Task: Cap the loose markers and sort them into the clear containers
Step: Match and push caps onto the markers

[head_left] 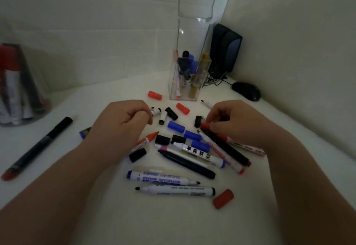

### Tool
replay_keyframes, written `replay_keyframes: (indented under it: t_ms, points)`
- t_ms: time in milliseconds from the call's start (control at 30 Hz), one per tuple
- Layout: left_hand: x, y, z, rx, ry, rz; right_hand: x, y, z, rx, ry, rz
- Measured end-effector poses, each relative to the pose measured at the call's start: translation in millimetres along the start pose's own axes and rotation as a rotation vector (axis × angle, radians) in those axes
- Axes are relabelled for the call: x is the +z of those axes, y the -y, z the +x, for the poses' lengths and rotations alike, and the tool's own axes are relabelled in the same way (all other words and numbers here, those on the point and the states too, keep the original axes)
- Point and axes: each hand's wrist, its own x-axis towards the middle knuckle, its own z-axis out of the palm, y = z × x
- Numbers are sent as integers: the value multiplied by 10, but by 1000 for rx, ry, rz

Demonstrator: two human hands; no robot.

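Your left grip curls round a spotted marker. Your right grip pinches the red marker under it. The blue cap between them may roll away if bumped.

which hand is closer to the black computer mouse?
Right. The right hand sits close to the computer mouse, toward the camera and to its left; the left hand is much farther left, across the loose markers.
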Motion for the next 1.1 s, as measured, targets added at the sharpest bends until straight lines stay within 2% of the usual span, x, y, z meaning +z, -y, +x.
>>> replay_keyframes:
  t_ms: [133,300,367,533,667,767,867,1000,1100]
  points:
    - [41,-46,-22,-11,-8,34,-110,-257,-54,-9,-33,-68]
    - [81,-67,-52,-21,31,8,-331,-489,-49,23,-245,-21]
    - [92,-51,-50,-24,-8,-5,-378,-579,-30,69,-309,-6]
    - [61,61,31,-84,-150,-70,-380,-678,11,156,-255,52]
    - [-66,109,100,-121,-270,-159,-310,-722,111,202,-230,401]
    - [-313,133,156,-137,-375,-82,-253,-737,162,171,-230,434]
    - [-502,224,194,-212,-322,40,-161,-693,181,168,-239,299]
    - [-613,316,193,-316,-165,66,-59,-733,205,87,-252,254]
    - [-648,342,202,-334,-145,60,-27,-726,210,53,-239,236]
